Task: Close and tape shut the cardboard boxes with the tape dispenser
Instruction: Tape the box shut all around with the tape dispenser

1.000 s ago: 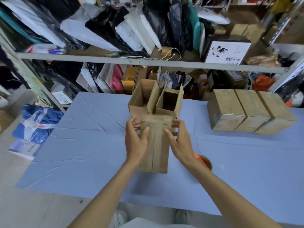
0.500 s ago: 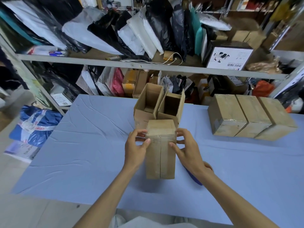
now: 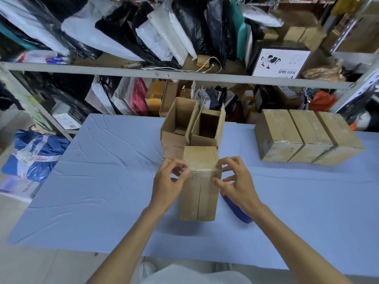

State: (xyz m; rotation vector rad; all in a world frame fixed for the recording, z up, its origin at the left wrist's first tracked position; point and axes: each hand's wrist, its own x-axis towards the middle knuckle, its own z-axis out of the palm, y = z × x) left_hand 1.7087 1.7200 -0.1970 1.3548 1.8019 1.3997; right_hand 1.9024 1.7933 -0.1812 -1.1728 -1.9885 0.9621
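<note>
A closed cardboard box (image 3: 199,193) stands upright on the blue table (image 3: 102,181), with clear tape across its top edge. My left hand (image 3: 169,182) grips the box's upper left corner, thumb pressed on the tape. My right hand (image 3: 235,181) holds the upper right corner, fingertips on the tape end. The blue and orange tape dispenser (image 3: 235,210) lies on the table just right of the box, partly hidden by my right hand. Two open boxes (image 3: 192,128) stand directly behind the held box.
Three taped boxes (image 3: 305,138) sit in a row at the right of the table. Metal shelves (image 3: 184,77) full of bags and cartons run behind the table. A blue bag (image 3: 34,152) lies on the floor at the left.
The box has come down from a raised tilt and now stands on the table. Both hands have slid to its upper corners, over the tape.
</note>
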